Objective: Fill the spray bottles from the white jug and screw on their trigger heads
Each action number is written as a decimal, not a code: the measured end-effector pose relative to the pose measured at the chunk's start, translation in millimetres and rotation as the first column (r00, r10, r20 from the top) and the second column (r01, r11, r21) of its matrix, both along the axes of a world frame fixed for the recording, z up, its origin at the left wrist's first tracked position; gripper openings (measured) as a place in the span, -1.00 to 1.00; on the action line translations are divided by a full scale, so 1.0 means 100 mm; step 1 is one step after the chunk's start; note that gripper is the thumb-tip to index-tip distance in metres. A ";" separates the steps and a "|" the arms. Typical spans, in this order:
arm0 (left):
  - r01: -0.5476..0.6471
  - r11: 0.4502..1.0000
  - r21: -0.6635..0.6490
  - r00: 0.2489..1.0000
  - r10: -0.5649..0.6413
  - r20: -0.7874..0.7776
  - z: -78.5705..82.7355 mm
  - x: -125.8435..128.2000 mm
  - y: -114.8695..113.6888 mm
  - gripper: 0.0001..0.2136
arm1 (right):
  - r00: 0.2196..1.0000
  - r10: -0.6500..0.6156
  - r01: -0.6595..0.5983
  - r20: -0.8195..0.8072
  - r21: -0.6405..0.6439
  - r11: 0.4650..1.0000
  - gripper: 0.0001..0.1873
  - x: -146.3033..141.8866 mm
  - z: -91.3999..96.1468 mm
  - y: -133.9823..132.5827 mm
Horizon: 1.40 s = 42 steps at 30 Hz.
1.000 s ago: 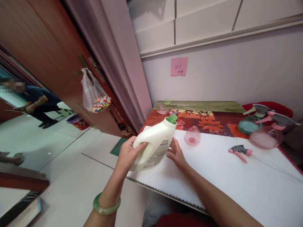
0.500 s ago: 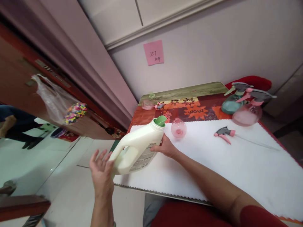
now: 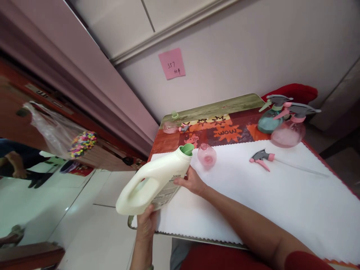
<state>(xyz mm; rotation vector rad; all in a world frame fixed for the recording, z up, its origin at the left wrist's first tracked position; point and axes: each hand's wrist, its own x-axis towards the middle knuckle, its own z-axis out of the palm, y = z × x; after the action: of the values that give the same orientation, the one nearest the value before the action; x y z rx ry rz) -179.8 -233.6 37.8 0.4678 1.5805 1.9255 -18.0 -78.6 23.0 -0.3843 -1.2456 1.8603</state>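
A large cream jug with a green spout in its mouth is held tilted above the near left part of the table. My right hand grips its labelled side just below the neck, thumb across the label. Under the lower end, my left hand supports the jug, its fingers mostly hidden behind it. Just beyond the spout is a small pink transparent bottle without its top, standing on the white mat. Right of it lies a pink and grey spray head with a long clear tube.
Two filled spray bottles, a teal one and a pink one, stand at the back right. A small pink bottle is at the back left. A bag of colourful beads hangs on the left door. Another person is far left.
My left hand has moved from the jug's handle end to beneath its lower end. The jug has shifted slightly left and down in view, with my right hand still on it.
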 end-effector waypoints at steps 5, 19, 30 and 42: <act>-0.096 0.995 0.003 0.994 0.096 -0.057 0.10 -0.06 0.00 -0.36 | 0.998 -0.062 0.062 0.006 0.093 0.994 -0.52 0.07 0.07 0.04; -0.048 0.999 0.004 0.979 0.048 -0.198 0.57 -0.09 0.25 -0.34 | 0.973 -0.232 0.231 0.020 0.036 0.972 -0.48 0.11 0.00 0.16; -0.004 1.000 -0.020 0.965 -0.001 -0.261 0.80 -0.11 0.39 -0.25 | 0.974 -0.224 0.221 -0.022 -0.092 0.971 -0.44 0.09 0.05 0.21; -0.013 0.999 -0.037 0.951 0.001 -0.310 0.93 -0.13 0.38 -0.22 | 0.972 -0.222 0.215 -0.073 -0.098 0.972 -0.41 0.07 0.08 0.19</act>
<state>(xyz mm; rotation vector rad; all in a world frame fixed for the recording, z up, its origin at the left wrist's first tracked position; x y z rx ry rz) -192.7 -195.2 130.7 0.7808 1.8113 1.8923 -11.0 -59.1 31.0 -0.4679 -1.0232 1.7283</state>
